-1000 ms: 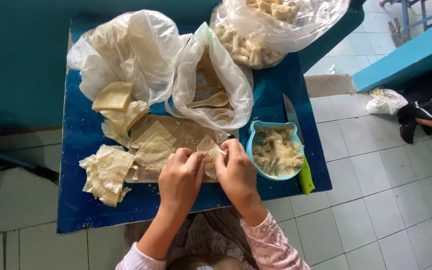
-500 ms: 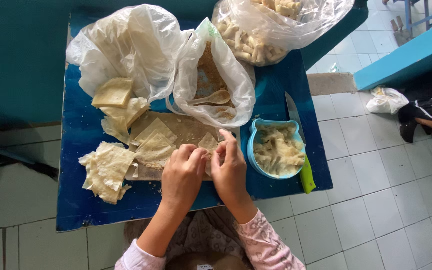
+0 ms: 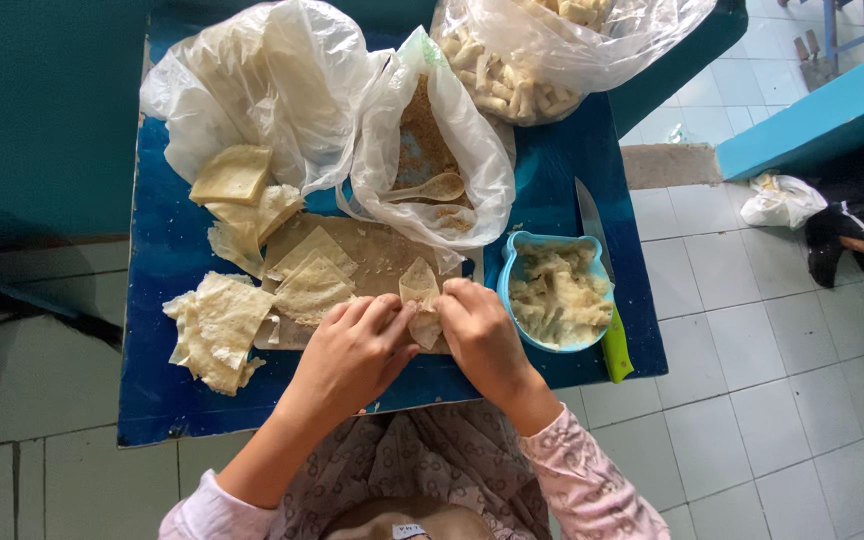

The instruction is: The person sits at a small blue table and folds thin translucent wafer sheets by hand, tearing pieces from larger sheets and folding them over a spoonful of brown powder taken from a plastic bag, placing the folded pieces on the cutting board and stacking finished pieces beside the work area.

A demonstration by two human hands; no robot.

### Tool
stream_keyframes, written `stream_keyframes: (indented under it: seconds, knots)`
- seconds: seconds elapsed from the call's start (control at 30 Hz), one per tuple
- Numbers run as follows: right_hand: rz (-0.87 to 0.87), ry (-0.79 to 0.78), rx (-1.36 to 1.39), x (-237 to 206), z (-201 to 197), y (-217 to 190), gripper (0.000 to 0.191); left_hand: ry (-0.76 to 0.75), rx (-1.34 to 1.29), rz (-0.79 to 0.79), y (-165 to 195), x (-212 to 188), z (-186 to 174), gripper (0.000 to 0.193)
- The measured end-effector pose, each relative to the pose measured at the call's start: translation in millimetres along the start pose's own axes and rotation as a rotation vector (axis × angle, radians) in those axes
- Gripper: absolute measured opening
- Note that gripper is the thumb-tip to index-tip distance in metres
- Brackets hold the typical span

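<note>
On the blue table, the left hand and right hand pinched a folded wrapper between curled fingers, over a brown board. Just right, a blue bowl held pale filling. Behind, one plastic bag held crumbs and wooden spoons; another bag held finished rolls.

Blue table, white tiled floor
</note>
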State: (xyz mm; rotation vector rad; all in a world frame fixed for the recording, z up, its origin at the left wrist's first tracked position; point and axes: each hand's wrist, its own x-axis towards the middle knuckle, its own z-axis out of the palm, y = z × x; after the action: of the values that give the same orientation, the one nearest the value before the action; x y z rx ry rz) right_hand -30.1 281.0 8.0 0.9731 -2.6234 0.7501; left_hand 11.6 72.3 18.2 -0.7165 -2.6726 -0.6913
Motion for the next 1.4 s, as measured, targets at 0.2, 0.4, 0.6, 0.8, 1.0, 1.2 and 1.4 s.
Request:
stream_keyframes:
  seconds: [0.2, 0.4, 0.6, 0.8, 1.0, 1.2, 1.4]
  knots:
    - [-0.368, -0.147, -0.318, -1, -31, 3, 0.034, -0.087, 0.200, 0.083, -6, 1, -2, 0.042]
    - [-0.426, -0.072, -0.314, 8, -27, 9, 0.023, -0.063, 0.114, 0.155, -13, 8, -1, 0.050]
    - [0.070, -0.042, -0.041, 10, -4, 0, 0.007, 0.026, 0.071, 0.052, -10, 7, 15, 0.021]
    - [0.182, -0.085, 0.154, 14, -1, 3, 0.008, 0.070, -0.182, -0.249, -12, 21, 32, 0.013]
    - [-0.143, -0.038, 0.066, 8, -10, 5, 0.020, -0.012, -0.086, -0.112, -11, 18, 22, 0.010]
    - [0.012, -0.034, 0.080, 8, -2, 3, 0.008, 0.084, -0.018, 0.030, -12, 10, 17, 0.017]
    - [0.269, -0.051, 0.091, 22, 14, 2, 0.012, 0.004, -0.201, -0.313, -17, 27, 29, 0.012]
